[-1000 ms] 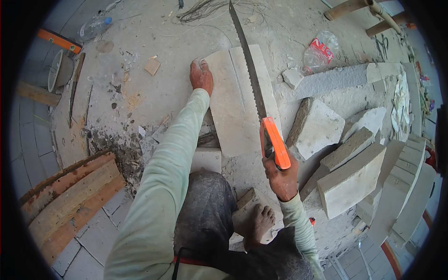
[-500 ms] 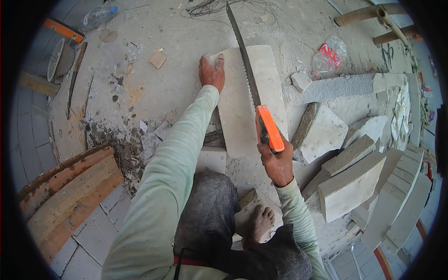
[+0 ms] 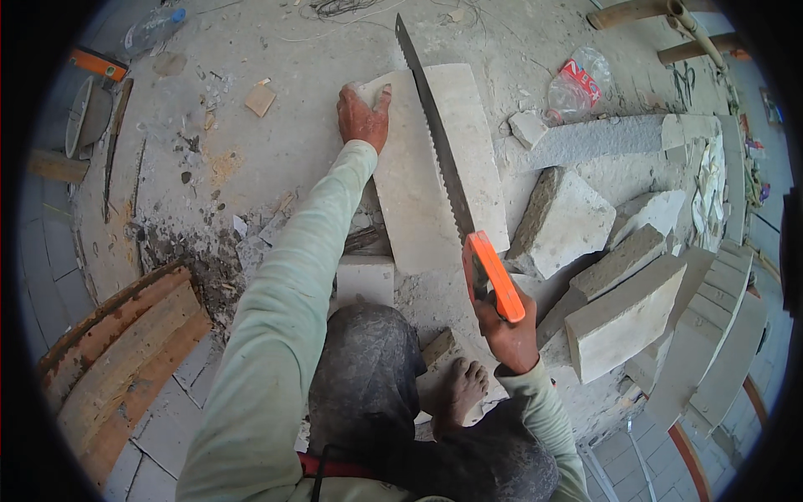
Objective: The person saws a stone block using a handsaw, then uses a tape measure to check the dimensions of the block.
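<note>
My left hand [image 3: 362,117] grips the upper left edge of a long pale block [image 3: 406,226], thumb and fingers bent over it. The block lies on the dusty concrete in front of me. My right hand [image 3: 508,326] is closed round the orange handle of a handsaw [image 3: 495,272]. The toothed steel blade lies lengthwise across the block and reaches past its far end. A smaller block [image 3: 365,280] lies beneath the near end of the long block, beside my bent knee. My bare foot [image 3: 462,389] is below the saw handle.
Broken blocks [image 3: 560,222] and stacked slabs [image 3: 623,322] lie to the right, with a crushed plastic bottle [image 3: 577,84] above. Worn boards [image 3: 134,360] lie lower left; an orange level [image 3: 99,64], a bowl [image 3: 88,117] and a stick [image 3: 115,151] are upper left. Poles [image 3: 690,38] stand upper right.
The saw first moved forward away from me, then came back toward me, with my right hand on its handle. My left hand stays on the block's edge.
</note>
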